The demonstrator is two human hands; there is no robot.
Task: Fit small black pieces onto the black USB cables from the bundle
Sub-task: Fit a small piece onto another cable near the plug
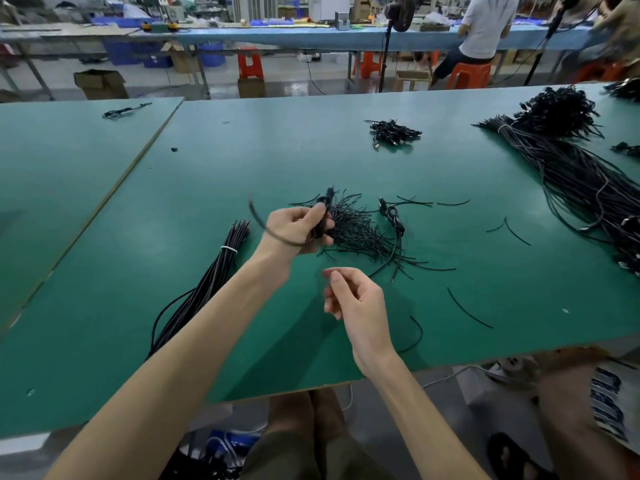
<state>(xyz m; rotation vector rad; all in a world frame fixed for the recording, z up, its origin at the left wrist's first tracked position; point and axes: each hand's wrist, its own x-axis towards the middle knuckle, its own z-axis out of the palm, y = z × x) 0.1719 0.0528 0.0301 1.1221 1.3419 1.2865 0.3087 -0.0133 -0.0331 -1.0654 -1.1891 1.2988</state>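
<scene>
Gripping a black USB cable (325,202) just above the surface (207,174), beside the pile of small black pieces (360,233), the left hand (298,230) should steady its plug while the right hand (356,301), fingers (337,284) loosely curled, pinching anything or not I cannot tell, lines up squarely.

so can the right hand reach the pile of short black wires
Probably yes: the right hand looks free, and the pile of short black wires lies just beyond it, only table between.

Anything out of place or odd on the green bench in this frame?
Mildly untidy only: single black strands lie scattered right of the central pile, and one small black piece sits alone far left. The left hand holds a cable; no damage shows.
</scene>
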